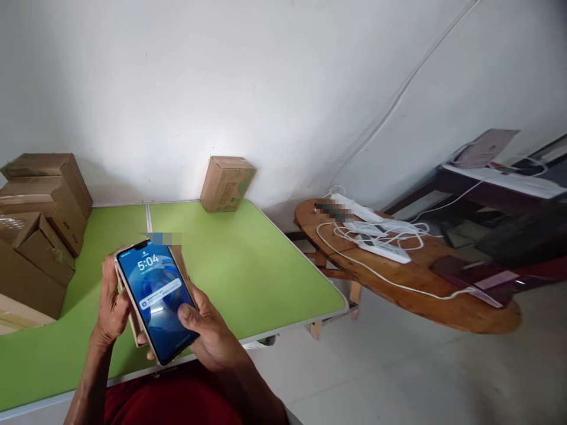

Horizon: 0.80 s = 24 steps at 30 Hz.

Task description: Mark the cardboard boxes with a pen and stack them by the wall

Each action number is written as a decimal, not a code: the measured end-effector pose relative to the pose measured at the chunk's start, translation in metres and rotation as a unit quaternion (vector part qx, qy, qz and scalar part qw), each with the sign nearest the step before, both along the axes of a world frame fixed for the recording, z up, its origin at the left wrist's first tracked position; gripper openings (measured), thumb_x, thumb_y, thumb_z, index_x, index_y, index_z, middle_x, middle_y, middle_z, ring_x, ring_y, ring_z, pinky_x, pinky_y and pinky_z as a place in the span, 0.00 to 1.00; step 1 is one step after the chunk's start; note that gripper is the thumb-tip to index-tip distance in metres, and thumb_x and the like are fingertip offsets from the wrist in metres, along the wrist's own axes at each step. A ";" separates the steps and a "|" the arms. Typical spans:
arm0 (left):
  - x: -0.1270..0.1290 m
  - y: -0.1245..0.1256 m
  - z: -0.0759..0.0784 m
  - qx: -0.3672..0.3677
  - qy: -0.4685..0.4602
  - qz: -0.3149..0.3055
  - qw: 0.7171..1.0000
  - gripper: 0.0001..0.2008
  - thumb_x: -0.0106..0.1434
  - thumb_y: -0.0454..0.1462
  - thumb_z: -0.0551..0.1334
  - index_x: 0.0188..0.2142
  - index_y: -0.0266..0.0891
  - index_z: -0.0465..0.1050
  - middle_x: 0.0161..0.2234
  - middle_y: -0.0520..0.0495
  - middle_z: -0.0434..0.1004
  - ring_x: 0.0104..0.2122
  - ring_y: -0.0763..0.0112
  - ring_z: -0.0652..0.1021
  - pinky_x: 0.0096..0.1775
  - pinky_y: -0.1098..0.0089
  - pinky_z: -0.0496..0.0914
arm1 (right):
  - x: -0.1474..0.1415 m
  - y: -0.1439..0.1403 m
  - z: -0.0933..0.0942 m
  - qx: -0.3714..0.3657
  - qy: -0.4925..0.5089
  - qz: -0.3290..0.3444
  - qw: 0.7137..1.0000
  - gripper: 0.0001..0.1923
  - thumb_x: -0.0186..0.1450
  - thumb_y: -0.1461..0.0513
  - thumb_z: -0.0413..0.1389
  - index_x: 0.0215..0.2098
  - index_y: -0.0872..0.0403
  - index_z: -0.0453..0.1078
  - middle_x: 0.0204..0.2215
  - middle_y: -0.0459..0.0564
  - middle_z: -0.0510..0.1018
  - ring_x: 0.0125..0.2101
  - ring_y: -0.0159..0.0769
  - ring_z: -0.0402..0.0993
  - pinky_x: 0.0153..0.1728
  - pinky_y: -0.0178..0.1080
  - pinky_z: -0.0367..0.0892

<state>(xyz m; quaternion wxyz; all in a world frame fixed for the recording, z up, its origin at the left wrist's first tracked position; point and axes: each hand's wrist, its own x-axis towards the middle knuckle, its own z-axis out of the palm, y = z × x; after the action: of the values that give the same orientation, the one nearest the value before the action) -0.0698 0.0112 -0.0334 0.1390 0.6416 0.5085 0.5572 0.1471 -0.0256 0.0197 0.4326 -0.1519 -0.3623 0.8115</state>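
Phone, lit, held over the near tabletop edge. Left hand grips its side; right hand cups beneath, thumb on screen. Looks like a second flat piece behind. Risk: loose grip, slip toward floor.
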 end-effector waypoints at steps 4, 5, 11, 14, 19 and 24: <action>0.005 -0.001 0.013 -0.010 -0.023 -0.019 1.000 0.34 0.73 0.61 0.60 0.67 0.43 0.72 0.62 0.35 0.77 0.62 0.42 0.77 0.64 0.44 0.72 | 0.028 -0.003 -0.006 -0.015 -0.028 -0.069 0.997 0.47 0.59 0.36 0.77 0.66 0.47 0.71 0.46 0.54 0.87 0.46 0.57 0.90 0.40 0.53 0.87; 0.005 -0.001 0.015 -0.015 -0.031 -0.020 0.999 0.34 0.72 0.61 0.61 0.67 0.42 0.72 0.62 0.35 0.77 0.61 0.43 0.77 0.64 0.45 0.72 | 0.037 -0.003 -0.010 -0.020 -0.039 -0.098 0.994 0.45 0.59 0.35 0.76 0.65 0.47 0.72 0.45 0.54 0.87 0.45 0.57 0.90 0.39 0.52 0.87; 0.007 0.003 0.019 -0.017 -0.044 -0.018 0.999 0.35 0.71 0.60 0.61 0.65 0.39 0.73 0.62 0.35 0.77 0.61 0.44 0.76 0.64 0.46 0.70 | 0.090 0.008 -0.056 -0.065 -0.170 -0.293 0.939 0.38 0.62 0.34 0.73 0.58 0.48 0.76 0.41 0.53 0.87 0.38 0.51 0.89 0.34 0.46 0.83; 0.007 0.003 0.020 -0.015 -0.041 -0.014 0.999 0.34 0.71 0.59 0.61 0.65 0.39 0.73 0.62 0.35 0.77 0.60 0.44 0.76 0.62 0.47 0.70 | 0.097 0.019 -0.089 -0.054 -0.263 -0.321 0.908 0.38 0.59 0.33 0.74 0.50 0.52 0.79 0.39 0.53 0.87 0.37 0.50 0.87 0.38 0.47 0.82; 0.004 0.003 0.019 -0.040 -0.056 -0.014 0.998 0.36 0.69 0.60 0.62 0.66 0.40 0.72 0.63 0.35 0.76 0.59 0.44 0.76 0.62 0.47 0.69 | 0.089 0.032 -0.129 -0.033 -0.336 -0.314 0.888 0.39 0.54 0.29 0.70 0.40 0.53 0.77 0.32 0.52 0.85 0.33 0.46 0.81 0.37 0.46 0.78; 0.002 0.005 0.018 -0.050 -0.067 -0.019 0.996 0.37 0.68 0.60 0.63 0.66 0.40 0.71 0.64 0.34 0.75 0.61 0.42 0.76 0.64 0.45 0.69 | 0.084 0.040 -0.141 0.003 -0.396 -0.321 0.860 0.33 0.58 0.32 0.64 0.36 0.52 0.73 0.32 0.52 0.83 0.34 0.45 0.80 0.37 0.44 0.77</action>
<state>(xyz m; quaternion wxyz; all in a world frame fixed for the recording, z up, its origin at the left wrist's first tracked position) -0.0680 0.0159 -0.0151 0.2147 0.6046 0.5132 0.5701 0.2310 0.0139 -0.1214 0.4895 -0.5669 -0.4370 0.4981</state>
